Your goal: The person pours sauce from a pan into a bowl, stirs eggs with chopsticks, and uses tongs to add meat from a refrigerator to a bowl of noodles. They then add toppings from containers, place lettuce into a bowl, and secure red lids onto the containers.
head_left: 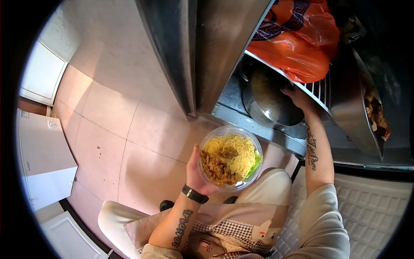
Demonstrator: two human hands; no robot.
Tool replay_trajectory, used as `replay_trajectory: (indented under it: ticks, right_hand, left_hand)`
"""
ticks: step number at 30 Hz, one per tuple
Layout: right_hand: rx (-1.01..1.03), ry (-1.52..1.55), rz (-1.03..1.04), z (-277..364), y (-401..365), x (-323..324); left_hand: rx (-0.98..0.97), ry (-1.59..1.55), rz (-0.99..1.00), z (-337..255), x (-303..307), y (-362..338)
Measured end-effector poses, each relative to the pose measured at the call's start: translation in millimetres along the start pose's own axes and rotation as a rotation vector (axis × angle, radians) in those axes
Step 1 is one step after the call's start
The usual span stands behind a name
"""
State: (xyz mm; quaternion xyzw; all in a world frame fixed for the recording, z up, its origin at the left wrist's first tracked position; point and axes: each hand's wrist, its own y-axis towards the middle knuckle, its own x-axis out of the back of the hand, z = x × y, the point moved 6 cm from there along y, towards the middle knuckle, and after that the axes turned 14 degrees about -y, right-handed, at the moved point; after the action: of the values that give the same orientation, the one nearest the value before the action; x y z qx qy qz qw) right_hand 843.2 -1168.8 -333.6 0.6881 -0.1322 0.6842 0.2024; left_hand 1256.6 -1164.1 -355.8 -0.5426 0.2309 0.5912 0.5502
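My left hand [198, 173] holds a clear round plastic bowl [260, 152] by its left side. Inside it are yellow noodles [236, 152], browned meat pieces [218, 168] and a bit of green leaf [255, 165]. My right hand [300, 97] reaches into the open fridge, under a white wire shelf. Its fingers are curled at the rim of a round metal pot [272, 101] on the fridge floor; shadow partly hides the fingertips. What the pot contains is not clear.
An orange plastic bag [297, 39] rests on the white wire shelf [317, 96] above the pot. To the right stands a metal container [360, 116] with browned food. The fridge door's ribbed inner panel [362, 216] is at lower right. White cabinets [45, 151] line the left.
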Motion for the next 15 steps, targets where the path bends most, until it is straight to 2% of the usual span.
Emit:
replay_trajectory:
  ticks: [2,6,7,9,13,15]
  right_hand:
    - [0.005,-0.015,0.022,4,-2,7]
    - [-0.279,-0.164,0.069,22,-57,52]
    - [-0.343,-0.171,0.039,16,-72,42]
    - [-0.440,0.134,0.167,21,-113,28]
    - [-0.494,0.273,0.306,48,-203,-27]
    - [-0.575,0.358,0.442,62,-232,-41]
  left_hand:
    - [-0.002,-0.001,0.006,3,-3,-3]
    - [-0.009,0.042,-0.014,11,-24,-18]
    - [-0.020,0.076,-0.024,12,-18,-4]
    - [-0.068,0.129,-0.077,15,-14,7]
    - [-0.156,0.237,-0.217,14,-12,7]
    - [-0.186,0.234,-0.283,14,-18,10]
